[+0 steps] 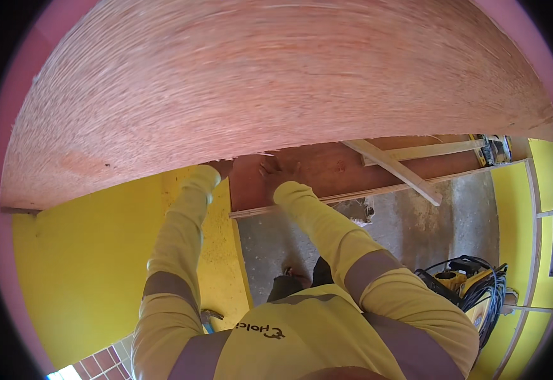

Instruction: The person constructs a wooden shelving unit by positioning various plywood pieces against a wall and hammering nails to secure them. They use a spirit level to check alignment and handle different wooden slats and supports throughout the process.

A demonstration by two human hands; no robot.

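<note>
A large rough-faced plywood sheet (pixel 276 76) fills the upper part of the view, its ragged lower edge hanging in front of my hands. My right hand (pixel 279 173) lies with fingers spread on a reddish-brown board (pixel 327 168) just below that edge. To its left, my left hand (pixel 223 166) reaches up to the sheet's edge beside a yellow panel (pixel 191 202). The plywood hides most of its fingers, so their grip cannot be made out. Both arms are stretched forward in yellow sleeves with grey bands.
Wooden strips (pixel 398 174) lie crossed on the board at the right. A bundle of black cable (pixel 493 297) with yellow equipment rests at the lower right. What looks like a hammer (pixel 210 316) is beside my left arm. Yellow panels (pixel 86 253) stand on both sides.
</note>
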